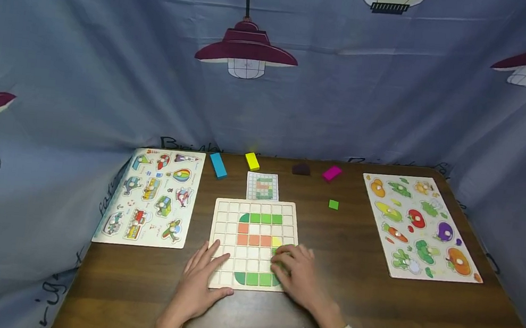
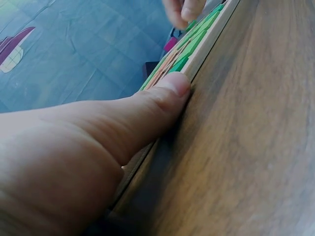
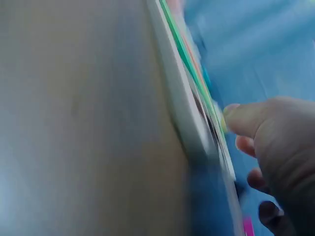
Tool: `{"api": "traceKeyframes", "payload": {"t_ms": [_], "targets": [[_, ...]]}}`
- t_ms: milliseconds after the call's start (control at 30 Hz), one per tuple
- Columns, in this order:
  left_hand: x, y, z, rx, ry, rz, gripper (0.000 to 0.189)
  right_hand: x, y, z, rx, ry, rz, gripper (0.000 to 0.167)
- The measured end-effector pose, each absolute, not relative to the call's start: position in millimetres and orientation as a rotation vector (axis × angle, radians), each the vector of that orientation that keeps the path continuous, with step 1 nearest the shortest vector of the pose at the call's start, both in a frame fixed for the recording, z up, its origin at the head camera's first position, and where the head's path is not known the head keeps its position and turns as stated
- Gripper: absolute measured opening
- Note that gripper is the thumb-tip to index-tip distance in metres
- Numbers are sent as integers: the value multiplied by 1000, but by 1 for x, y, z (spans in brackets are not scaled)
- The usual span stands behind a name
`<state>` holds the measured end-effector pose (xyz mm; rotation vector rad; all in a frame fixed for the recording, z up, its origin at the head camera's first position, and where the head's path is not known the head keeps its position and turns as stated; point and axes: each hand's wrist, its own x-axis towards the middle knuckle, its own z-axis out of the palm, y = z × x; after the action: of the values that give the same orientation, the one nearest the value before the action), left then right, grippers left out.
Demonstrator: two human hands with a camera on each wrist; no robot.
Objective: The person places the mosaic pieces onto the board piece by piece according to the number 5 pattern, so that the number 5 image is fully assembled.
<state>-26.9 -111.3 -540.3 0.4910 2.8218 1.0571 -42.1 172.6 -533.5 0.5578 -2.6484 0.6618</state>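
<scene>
A square wooden grid board point(image 1: 225, 245) lies flat, partly filled with green, orange and yellow tiles. My left hand point(image 1: 197, 285) rests spread along the board's lower left, its thumb point(image 2: 167, 96) against the near edge. At the right side my right hand point(image 1: 301, 275) bends over the board, thumb and fingers curled about a green tile point(image 1: 282, 266) in the right column. A yellow tile point(image 1: 276, 241) sits just above these fingers. The hand covers part of that column. In the right wrist view the thumb point(image 3: 246, 118) is right at the board's surface.
A pattern card point(image 1: 262, 187) touches the board's far edge. Blue point(image 1: 218, 165), yellow point(image 1: 252, 161), dark point(image 1: 301, 168) and magenta point(image 1: 331, 173) pieces lie at the back, with a loose green tile point(image 1: 333, 204) nearer. Picture puzzle boards stand left point(image 1: 118, 191) and right point(image 1: 407, 254).
</scene>
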Motion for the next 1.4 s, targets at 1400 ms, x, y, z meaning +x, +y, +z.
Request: {"api": "traceKeyframes", "payload": {"t_ms": [1400], "targets": [[-29, -111, -540, 545, 2857, 1068, 78, -72, 217, -545, 278, -2480, 993, 18]]}}
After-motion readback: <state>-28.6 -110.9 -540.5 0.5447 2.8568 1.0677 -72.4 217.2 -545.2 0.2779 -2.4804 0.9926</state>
